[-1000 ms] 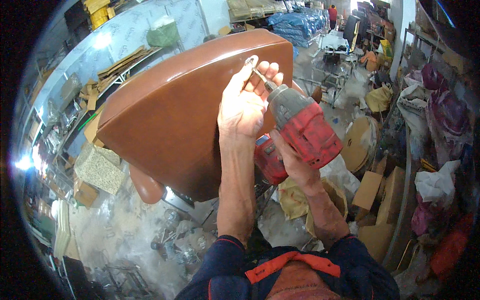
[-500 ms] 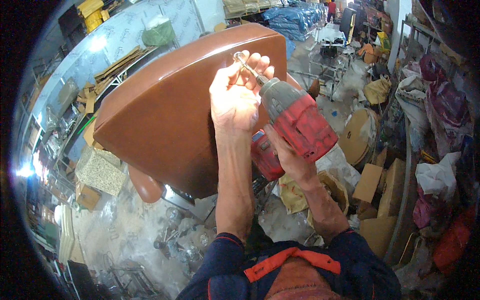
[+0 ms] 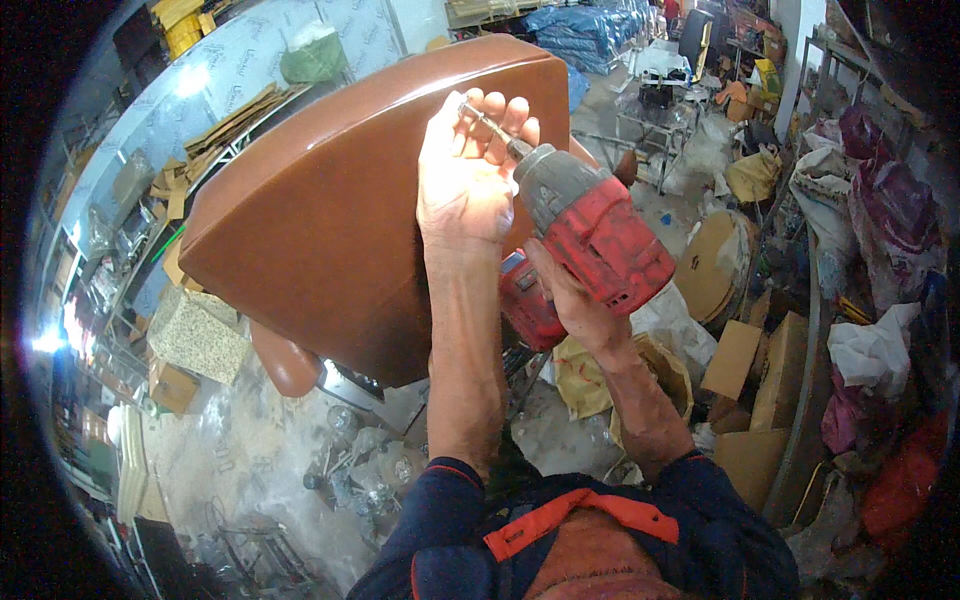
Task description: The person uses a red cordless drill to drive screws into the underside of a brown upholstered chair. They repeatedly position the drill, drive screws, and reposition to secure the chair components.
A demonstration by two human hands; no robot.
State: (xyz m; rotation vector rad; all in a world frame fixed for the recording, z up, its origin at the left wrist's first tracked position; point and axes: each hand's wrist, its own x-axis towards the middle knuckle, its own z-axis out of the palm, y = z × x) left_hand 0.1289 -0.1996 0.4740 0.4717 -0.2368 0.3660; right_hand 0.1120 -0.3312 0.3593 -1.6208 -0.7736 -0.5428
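Head view: the drill (image 3: 608, 240) sits in the right hand (image 3: 583, 308), wrapped around it just below its body. At the drill's nose, the left hand (image 3: 468, 185) pinches the bit (image 3: 490, 124) near its tip. Left of the drill is a brown cushion (image 3: 315, 235); right, cardboard (image 3: 732, 358).

Counting one left hand (image 3: 468, 190) and one right hand (image 3: 575, 300) — two in all, both bare. Also making out two forearms (image 3: 465, 335), two dark blue sleeves (image 3: 430, 520), one red-and-grey power tool (image 3: 605, 235), one slim bit (image 3: 493, 127) in it and one large brown upholstered piece (image 3: 310, 220). Around these, finding one green bundle (image 3: 313, 60), one speckled block (image 3: 203, 337), one round tan disc (image 3: 707, 268) and one orange-red collar strip (image 3: 580, 503) — with cardboard pieces (image 3: 730, 358) too jumbled to number exactly.
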